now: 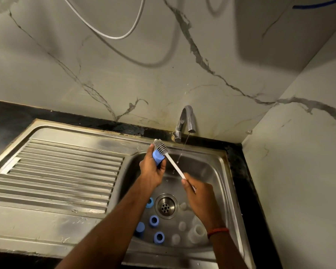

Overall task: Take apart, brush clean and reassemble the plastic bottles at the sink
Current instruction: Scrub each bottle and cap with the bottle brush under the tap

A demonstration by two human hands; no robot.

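Left hand (152, 167) grips blue bottle part (157, 156); right hand (199, 195) brushes it.

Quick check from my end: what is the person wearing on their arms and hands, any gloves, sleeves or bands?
Both hands are bare, no gloves. The left hand and forearm show no sleeve or jewellery. The right hand has a thin red-orange thread band around the wrist; no sleeve reaches into view.

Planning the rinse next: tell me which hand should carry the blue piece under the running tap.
Left, probably. The left hand already grips the blue piece, just left of the water stream from the tap. The right hand is busy holding the brush handle.
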